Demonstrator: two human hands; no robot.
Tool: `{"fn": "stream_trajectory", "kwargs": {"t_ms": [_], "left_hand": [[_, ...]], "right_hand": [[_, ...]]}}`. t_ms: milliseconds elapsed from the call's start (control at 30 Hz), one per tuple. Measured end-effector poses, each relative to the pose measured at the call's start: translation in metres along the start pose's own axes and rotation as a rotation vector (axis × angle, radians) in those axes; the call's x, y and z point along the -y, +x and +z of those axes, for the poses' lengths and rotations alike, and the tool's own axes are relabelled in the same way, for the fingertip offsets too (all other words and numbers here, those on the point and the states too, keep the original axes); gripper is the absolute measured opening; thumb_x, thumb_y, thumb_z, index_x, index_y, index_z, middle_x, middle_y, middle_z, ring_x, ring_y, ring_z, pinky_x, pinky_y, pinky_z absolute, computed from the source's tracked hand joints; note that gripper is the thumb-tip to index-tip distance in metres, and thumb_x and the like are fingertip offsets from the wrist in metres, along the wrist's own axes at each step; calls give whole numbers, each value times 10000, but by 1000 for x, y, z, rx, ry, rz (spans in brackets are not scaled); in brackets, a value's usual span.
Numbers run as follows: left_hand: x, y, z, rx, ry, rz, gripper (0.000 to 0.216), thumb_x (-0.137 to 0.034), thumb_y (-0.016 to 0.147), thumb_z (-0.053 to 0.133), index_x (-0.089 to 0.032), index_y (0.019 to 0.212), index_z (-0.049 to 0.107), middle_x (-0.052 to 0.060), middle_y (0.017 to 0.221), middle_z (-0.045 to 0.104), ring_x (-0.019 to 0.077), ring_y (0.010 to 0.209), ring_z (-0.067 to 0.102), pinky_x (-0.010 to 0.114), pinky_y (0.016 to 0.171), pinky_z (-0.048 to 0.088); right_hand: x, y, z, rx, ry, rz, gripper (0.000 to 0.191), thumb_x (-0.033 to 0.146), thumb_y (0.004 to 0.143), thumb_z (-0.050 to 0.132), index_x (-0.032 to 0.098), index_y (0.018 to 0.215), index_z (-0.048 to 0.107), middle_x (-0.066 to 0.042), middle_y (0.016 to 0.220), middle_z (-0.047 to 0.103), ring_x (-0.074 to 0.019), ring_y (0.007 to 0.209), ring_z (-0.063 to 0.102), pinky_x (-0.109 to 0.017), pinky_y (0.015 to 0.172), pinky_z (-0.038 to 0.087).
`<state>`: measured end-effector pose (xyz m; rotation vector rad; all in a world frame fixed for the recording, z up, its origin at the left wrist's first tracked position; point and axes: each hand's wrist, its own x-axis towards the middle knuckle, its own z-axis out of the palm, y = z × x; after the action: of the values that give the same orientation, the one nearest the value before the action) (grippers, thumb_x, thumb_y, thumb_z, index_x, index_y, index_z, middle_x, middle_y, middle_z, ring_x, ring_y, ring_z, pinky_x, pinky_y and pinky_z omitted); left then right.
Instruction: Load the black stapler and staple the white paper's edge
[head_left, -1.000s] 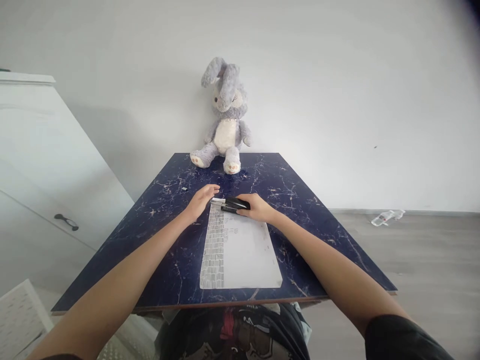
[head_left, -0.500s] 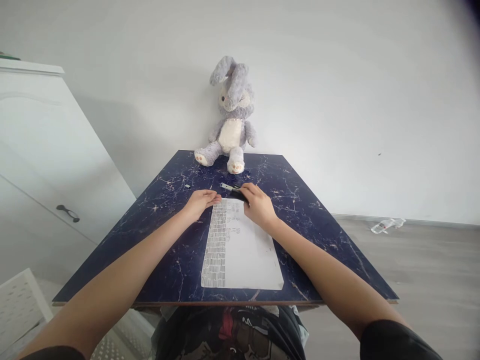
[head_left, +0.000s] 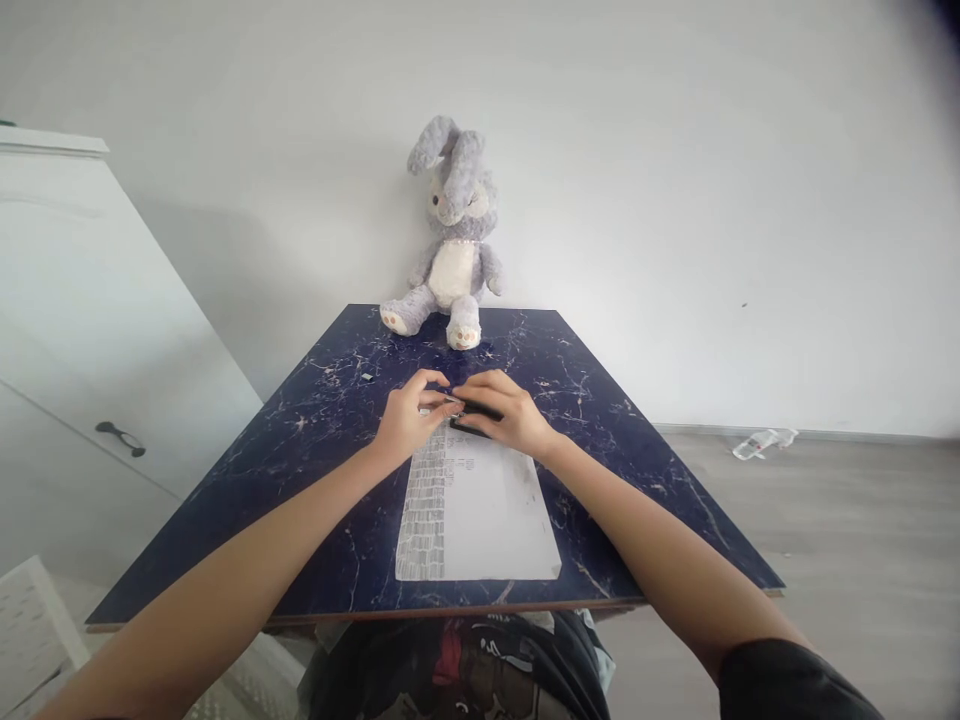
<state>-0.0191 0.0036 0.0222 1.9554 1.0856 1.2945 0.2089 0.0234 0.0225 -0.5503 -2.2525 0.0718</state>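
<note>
A black stapler (head_left: 480,411) with a silvery metal part lies across the top of a printed paper sheet (head_left: 495,520). My right hand (head_left: 514,412) is wrapped round its black body, thumb on the near side and fingers over the far side. At its front end, my left hand (head_left: 409,415) has thumb and fingers bent round the metal part, which they partly hide. Dense rows of small print run down the sheet's left side; most of the rest is white.
A grey plush rabbit (head_left: 454,230) sits at the table's far edge against the wall. On the dark blue marbled table (head_left: 315,480) lies a small pale piece (head_left: 367,377). A white cabinet (head_left: 90,330) stands left; a clear plastic item (head_left: 763,443) lies on the floor right.
My left hand has gone from lying flat beside the sheet to gripping the stapler's front end. The stapler has come nearer, over the sheet's top, with my right hand turned round it.
</note>
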Motion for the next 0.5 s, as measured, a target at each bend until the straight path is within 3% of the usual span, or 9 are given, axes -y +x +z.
{"fn": "stream_trajectory", "kwargs": {"t_ms": [100,233,333,400,500], "left_hand": [[-3,-8,10,46,-8,-5,306,-441,907,717,-244,1095,578,-3,840,784,222,805,769,338,805,591],[1,-6,6,98,24,17,379,-494,893,721,-261,1156,580,27,939,794,254,888,770,357,849,579],[22,8,-15,38,338,41,271,-479,968,608,-267,1136,628,49,959,790,264,896,760,365,883,549],[46,21,-34,-36,615,-25,252,-422,1016,498,-254,1080,675,77,929,779,284,930,750,392,913,532],[88,36,-59,-47,842,-92,371,-324,1003,472,-167,1295,639,208,1382,643,371,1316,591,499,1086,453]], "right_hand": [[3,-4,7,51,-66,-135,311,267,1062,545,289,1356,644,-88,1195,678,-222,1062,647,-419,949,552],[0,-4,11,4,-112,-78,314,219,1069,489,282,1306,686,-85,1162,705,-218,1009,654,-414,911,549],[-19,-4,1,-102,-110,91,270,259,1057,507,250,1221,721,-93,1162,716,-240,1055,657,-440,974,529],[-41,-9,-12,-175,-133,266,257,267,1024,542,231,1209,717,-91,1111,731,-250,1035,664,-436,971,528],[-80,-28,-34,-218,-258,568,268,229,922,612,220,1168,717,-71,997,748,-250,887,672,-407,872,534]]}}
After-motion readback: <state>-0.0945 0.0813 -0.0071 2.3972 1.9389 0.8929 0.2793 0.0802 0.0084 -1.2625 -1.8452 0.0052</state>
